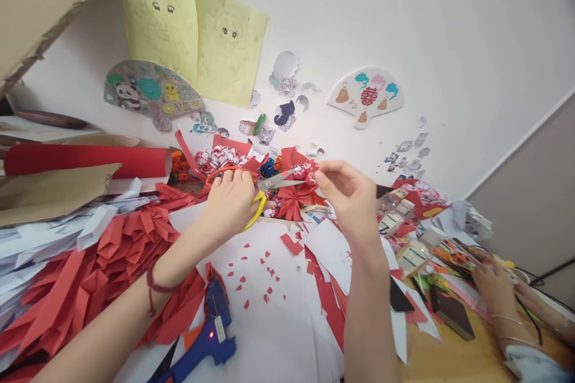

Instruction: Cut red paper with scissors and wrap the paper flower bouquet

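the fingers (321, 176) of the right hand (353, 197) are pinched on a small red-and-white paper piece (308, 171), thumb and forefinger grasping it by its right edge and holding it up above the bench. the tips of the scissors (277, 181) sit right at the left edge of that piece, the grey blades a little parted and pointing to the right. the left hand (233, 198) is clenched through the handles, its fingers (230, 178) curled inside the orange loop while the yellow loop sticks out below the palm. a dark red cord circles the left wrist.

just beneath the blades lies a red paper flower (291, 201), and behind it a heap of red, white and blue paper ornaments rests against the wall. under both forearms are white sheets (274, 335) dotted with small red scraps (251, 281). a blue glue gun (211, 335) lies on the sheets close to the left forearm, a red light glowing on its body. to the left spreads a pile of folded red strips (112, 251), with a red paper roll (85, 160) and torn brown cardboard beyond it.

on the wall hang two yellow drawings (193, 30), a fan-shaped cutout with cartoon animals (150, 93) and a paler fan cutout (366, 96). at the lower right, another person's hand (492, 287) with thin bangles rests among coloured papers, near a dark block (451, 314) on the bare wood of the bench (449, 359).
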